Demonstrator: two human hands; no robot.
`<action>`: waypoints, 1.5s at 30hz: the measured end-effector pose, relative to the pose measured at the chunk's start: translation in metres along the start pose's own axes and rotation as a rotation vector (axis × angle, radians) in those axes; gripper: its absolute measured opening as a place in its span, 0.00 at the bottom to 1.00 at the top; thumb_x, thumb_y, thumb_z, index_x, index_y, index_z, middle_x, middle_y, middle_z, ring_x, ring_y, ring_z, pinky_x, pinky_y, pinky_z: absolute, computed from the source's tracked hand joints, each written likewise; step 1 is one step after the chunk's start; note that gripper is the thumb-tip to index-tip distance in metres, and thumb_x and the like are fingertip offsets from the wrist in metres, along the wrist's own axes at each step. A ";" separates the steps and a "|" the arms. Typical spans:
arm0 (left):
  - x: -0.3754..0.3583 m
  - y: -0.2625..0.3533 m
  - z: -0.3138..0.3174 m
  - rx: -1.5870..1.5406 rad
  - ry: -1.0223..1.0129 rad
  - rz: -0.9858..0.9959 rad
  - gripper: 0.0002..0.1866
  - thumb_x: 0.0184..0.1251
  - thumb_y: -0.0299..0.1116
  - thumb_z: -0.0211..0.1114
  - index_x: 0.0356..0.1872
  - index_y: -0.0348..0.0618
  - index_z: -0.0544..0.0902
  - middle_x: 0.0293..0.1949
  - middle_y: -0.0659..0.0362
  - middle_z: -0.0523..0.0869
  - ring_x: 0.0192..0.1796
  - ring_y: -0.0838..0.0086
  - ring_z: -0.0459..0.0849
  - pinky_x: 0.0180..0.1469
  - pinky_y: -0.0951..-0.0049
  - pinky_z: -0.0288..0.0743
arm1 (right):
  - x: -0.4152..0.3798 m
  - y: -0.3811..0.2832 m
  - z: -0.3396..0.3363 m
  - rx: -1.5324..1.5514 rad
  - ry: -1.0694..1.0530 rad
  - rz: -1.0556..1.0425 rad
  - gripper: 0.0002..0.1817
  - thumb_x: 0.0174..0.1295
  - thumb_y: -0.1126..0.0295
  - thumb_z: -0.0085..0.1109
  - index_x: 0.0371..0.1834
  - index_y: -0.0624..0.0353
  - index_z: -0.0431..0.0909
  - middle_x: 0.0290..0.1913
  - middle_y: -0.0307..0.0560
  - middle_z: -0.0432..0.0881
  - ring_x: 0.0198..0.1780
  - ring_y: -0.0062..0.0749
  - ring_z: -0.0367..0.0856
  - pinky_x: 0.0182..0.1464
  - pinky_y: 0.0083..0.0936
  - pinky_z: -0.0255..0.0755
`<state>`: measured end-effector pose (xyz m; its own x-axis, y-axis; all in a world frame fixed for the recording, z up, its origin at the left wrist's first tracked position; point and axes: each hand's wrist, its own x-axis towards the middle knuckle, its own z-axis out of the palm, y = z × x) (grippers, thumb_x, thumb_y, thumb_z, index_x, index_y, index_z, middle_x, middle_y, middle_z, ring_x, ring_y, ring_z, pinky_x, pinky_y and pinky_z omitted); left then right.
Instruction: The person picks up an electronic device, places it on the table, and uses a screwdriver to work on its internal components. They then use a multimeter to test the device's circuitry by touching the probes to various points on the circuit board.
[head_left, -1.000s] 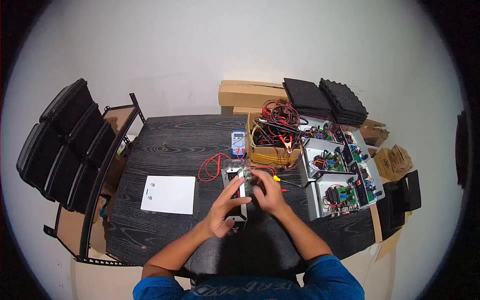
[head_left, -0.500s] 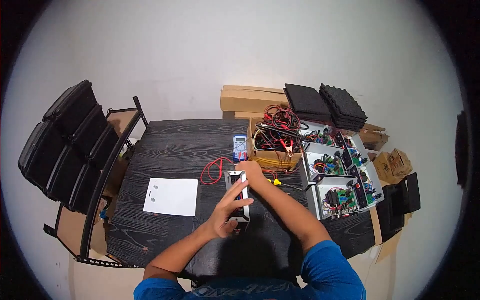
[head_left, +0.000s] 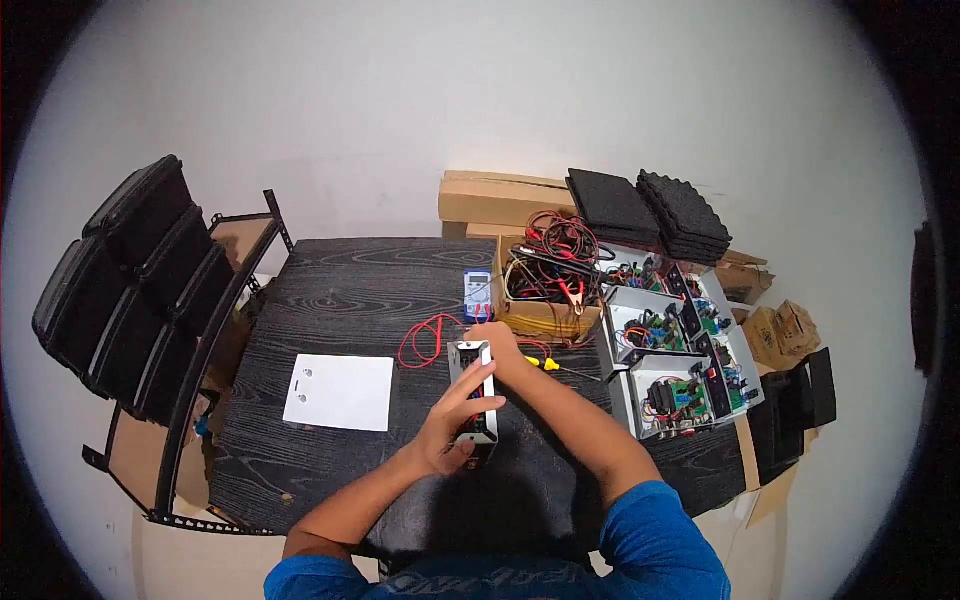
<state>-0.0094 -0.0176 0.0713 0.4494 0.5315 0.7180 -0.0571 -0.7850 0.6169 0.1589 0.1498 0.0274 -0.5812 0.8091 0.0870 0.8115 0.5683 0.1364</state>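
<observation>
A metal device case (head_left: 485, 428) with pale edges and dark, partly coloured contents stands on the black wood-grain table, directly in front of me. My left hand (head_left: 452, 425) grips its near part, fingers across the top and thumb at the near end. At the far end of the case is my right hand (head_left: 494, 345), its fingers curled and partly hidden; what they hold, if anything, cannot be made out. Just beyond lies a blue-and-white multimeter (head_left: 478, 296) with red leads. A white panel (head_left: 341, 393) with small holes lies flat to the left.
A cardboard box (head_left: 540, 320) holds tangled red and black cables with clamps. Open white cases (head_left: 625, 400) with circuit boards fill the right side. Near them lies a yellow-handled tool (head_left: 550, 365). Black cases (head_left: 90, 310) are stacked on the left rack; black foam sheets (head_left: 685, 220) sit behind.
The whole view has shifted very slightly. Both hands keep nearly the same places at the device case.
</observation>
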 end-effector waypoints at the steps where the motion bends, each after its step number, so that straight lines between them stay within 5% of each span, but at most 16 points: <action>1: 0.000 0.000 0.000 0.000 0.003 0.003 0.36 0.81 0.64 0.49 0.71 0.45 0.80 0.82 0.33 0.62 0.85 0.33 0.57 0.83 0.39 0.47 | 0.001 0.000 0.001 0.006 -0.006 -0.001 0.11 0.64 0.61 0.63 0.36 0.50 0.94 0.35 0.48 0.93 0.40 0.45 0.95 0.39 0.43 0.88; 39: -0.001 -0.001 0.000 0.006 0.006 0.017 0.35 0.81 0.62 0.49 0.72 0.46 0.79 0.82 0.33 0.63 0.85 0.33 0.57 0.83 0.40 0.48 | 0.000 -0.001 -0.012 0.012 -0.077 0.027 0.12 0.64 0.60 0.63 0.34 0.52 0.93 0.35 0.52 0.92 0.40 0.45 0.95 0.39 0.43 0.88; 42: -0.001 0.001 0.001 -0.005 0.010 0.011 0.34 0.81 0.61 0.50 0.72 0.46 0.79 0.82 0.33 0.63 0.85 0.34 0.57 0.83 0.40 0.48 | -0.011 0.012 -0.027 0.144 0.091 0.022 0.08 0.61 0.65 0.66 0.33 0.56 0.91 0.33 0.55 0.91 0.37 0.47 0.94 0.39 0.40 0.86; 45: -0.001 0.001 0.000 -0.017 0.012 0.008 0.34 0.80 0.61 0.50 0.72 0.46 0.79 0.82 0.33 0.63 0.85 0.34 0.57 0.84 0.40 0.47 | -0.035 0.025 -0.035 0.717 0.318 0.018 0.07 0.57 0.71 0.70 0.36 0.61 0.88 0.31 0.54 0.89 0.34 0.40 0.90 0.38 0.34 0.82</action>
<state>-0.0096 -0.0189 0.0712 0.4384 0.5293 0.7264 -0.0753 -0.7837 0.6165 0.1970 0.1306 0.0624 -0.4692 0.7988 0.3765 0.5990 0.6012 -0.5290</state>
